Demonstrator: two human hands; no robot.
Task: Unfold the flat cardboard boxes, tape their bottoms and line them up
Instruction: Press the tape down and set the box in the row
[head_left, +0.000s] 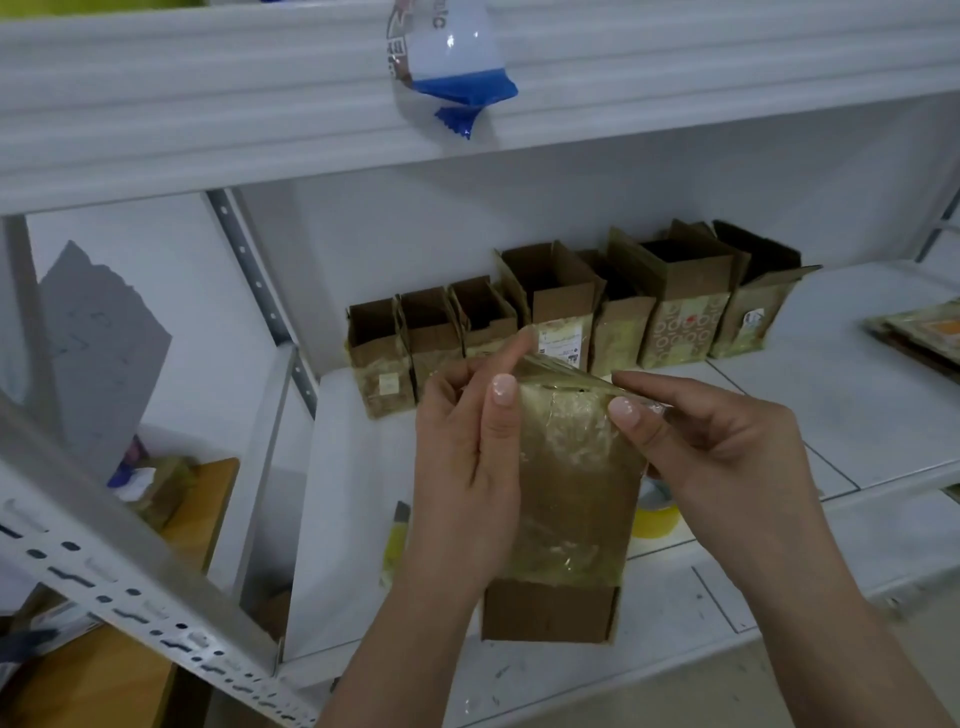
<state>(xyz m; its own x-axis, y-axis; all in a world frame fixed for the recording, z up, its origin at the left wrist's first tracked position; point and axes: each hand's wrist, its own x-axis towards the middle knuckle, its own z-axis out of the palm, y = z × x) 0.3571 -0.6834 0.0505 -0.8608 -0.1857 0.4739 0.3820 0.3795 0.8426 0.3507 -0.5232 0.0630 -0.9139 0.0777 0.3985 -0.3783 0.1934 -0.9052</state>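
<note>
I hold a small brown cardboard box (571, 493) above the white shelf, its tape-covered side facing me. My left hand (467, 467) grips its left side, thumb pressed on the top corner. My right hand (722, 467) pinches the top right corner, where a strip of clear tape (561, 366) folds over the edge. A row of several opened boxes (571, 317) stands along the back of the shelf, flaps up. A yellow tape roll (655, 517) lies on the shelf, partly hidden behind the box and my right hand.
A yellow utility knife (397, 540) lies on the white shelf (353, 519) left of the box. Flat cardboard pieces (919, 332) are stacked at the far right. A plastic bag (449, 67) hangs off the upper shelf. Metal uprights (130, 587) stand at left.
</note>
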